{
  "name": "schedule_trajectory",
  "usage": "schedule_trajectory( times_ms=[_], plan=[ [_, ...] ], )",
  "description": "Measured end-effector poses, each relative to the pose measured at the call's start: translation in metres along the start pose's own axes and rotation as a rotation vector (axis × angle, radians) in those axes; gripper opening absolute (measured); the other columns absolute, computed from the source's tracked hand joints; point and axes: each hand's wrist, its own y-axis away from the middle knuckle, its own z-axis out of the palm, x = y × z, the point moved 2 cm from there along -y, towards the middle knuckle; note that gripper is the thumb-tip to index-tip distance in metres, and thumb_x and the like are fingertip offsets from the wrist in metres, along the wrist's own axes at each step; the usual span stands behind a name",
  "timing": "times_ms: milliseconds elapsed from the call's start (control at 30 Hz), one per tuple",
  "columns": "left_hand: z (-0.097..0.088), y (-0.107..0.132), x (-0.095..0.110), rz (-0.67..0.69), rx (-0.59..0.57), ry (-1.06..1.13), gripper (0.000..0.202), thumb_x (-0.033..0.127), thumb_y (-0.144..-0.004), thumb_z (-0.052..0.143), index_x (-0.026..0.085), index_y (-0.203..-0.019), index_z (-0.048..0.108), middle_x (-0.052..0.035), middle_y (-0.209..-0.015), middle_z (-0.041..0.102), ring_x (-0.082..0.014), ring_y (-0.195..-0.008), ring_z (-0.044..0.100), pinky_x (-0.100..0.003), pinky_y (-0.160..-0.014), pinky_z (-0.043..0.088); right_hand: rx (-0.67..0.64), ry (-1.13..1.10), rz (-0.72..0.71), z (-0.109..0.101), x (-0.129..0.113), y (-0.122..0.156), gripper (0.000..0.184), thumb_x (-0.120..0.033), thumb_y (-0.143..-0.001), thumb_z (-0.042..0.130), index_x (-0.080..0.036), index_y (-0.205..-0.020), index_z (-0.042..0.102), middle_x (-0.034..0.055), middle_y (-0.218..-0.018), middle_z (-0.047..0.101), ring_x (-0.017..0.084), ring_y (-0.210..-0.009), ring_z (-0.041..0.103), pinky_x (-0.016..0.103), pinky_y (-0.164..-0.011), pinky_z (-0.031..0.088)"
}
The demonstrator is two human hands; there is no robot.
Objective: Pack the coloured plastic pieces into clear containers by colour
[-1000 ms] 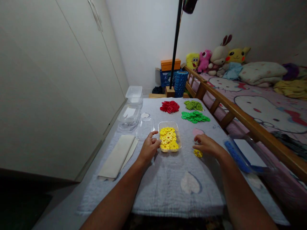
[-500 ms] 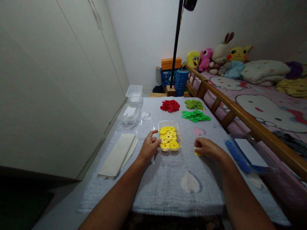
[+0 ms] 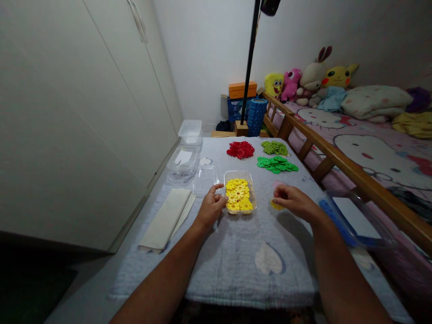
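Note:
A clear plastic tray holds several yellow flower-shaped pieces on a grey quilted cloth. My left hand rests at the tray's left edge, thumb and forefinger against its rim. My right hand is lifted just right of the tray with its fingers pinched on some yellow pieces. Farther back lie a red pile, a light green pile and a darker green pile.
Empty clear containers and a lid sit left of the tray, with a folded white cloth nearer me. A tub with blue pieces lies at right by the wooden bed rail. A black pole stands behind.
My right hand closed over the loose yellow pieces on the cloth, picked them up and moved them left and up toward the tray. My left hand stayed at the tray's rim.

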Motion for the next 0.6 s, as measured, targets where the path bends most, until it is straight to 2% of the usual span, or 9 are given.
schedule_trajectory(
  times_ms=[100, 233, 400, 600],
  plan=[
    [0.0, 0.0, -0.001, -0.014, 0.003, 0.005, 0.06, 0.042, -0.075, 0.073, 0.02, -0.127, 0.053, 0.0127, -0.059, 0.043, -0.0069, -0.045, 0.036, -0.018, -0.046, 0.027, 0.091, -0.061, -0.045, 0.0, -0.026, -0.007, 0.02, -0.041, -0.076, 0.067, -0.022, -0.076, 0.061, -0.0001, -0.07, 0.061, 0.016, -0.065, 0.054, 0.027, -0.059, 0.042],
    [0.0, 0.0, -0.001, -0.024, 0.004, 0.013, 0.061, 0.043, -0.074, 0.075, 0.02, -0.126, 0.053, 0.0127, -0.059, 0.043, -0.0072, -0.045, 0.037, -0.018, -0.046, 0.028, 0.11, -0.082, -0.111, 0.011, -0.049, -0.017, 0.016, -0.037, -0.081, 0.064, -0.022, -0.082, 0.067, 0.0017, -0.076, 0.067, 0.017, -0.07, 0.06, 0.028, -0.065, 0.047],
    [0.0, 0.0, 0.0, -0.019, 0.008, 0.009, 0.06, 0.042, -0.075, 0.074, 0.02, -0.126, 0.053, 0.0128, -0.059, 0.043, -0.0073, -0.045, 0.036, -0.018, -0.045, 0.028, 0.123, -0.043, -0.178, 0.028, -0.061, -0.027, 0.009, -0.029, -0.084, 0.062, -0.022, -0.088, 0.067, 0.0017, -0.081, 0.071, 0.018, -0.075, 0.064, 0.029, -0.07, 0.049],
    [0.0, -0.001, -0.002, -0.007, 0.014, -0.005, 0.059, 0.042, -0.075, 0.073, 0.019, -0.125, 0.054, 0.0125, -0.058, 0.044, -0.008, -0.046, 0.038, -0.019, -0.046, 0.032, 0.147, 0.136, -0.234, 0.042, -0.073, -0.037, 0.007, -0.02, -0.083, 0.064, -0.022, -0.086, 0.07, 0.0035, -0.084, 0.074, 0.019, -0.08, 0.066, 0.03, -0.074, 0.048]
  ],
)
